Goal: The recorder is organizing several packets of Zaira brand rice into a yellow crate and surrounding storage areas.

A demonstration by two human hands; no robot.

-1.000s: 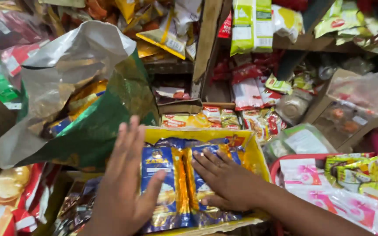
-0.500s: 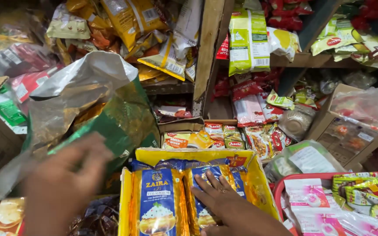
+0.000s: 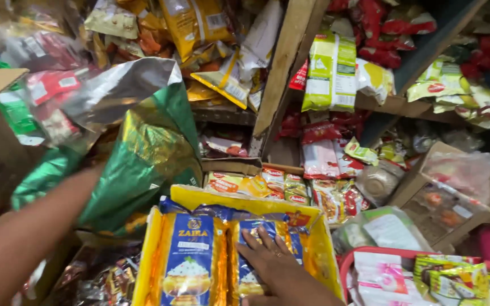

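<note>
At six o'clock, low in our view:
Right hand [image 3: 269, 259]: our fingers lie spread and flat, released, pressing on a blue and gold packet [image 3: 259, 238].
Packets: they stand side by side in a yellow box [image 3: 239, 203], another blue packet [image 3: 188, 258] at seven o'clock.
Left hand: our forearm [image 3: 26, 232] reaches toward ten o'clock; the hand hides behind a green foil bag [image 3: 143, 153], so we cannot tell its fingers.
Three o'clock: a red basket [image 3: 370, 255] of pouches.

blue-and-gold rice packets [image 3: 199, 260] lie side by side in yellow carton [image 3: 245, 205].
</note>
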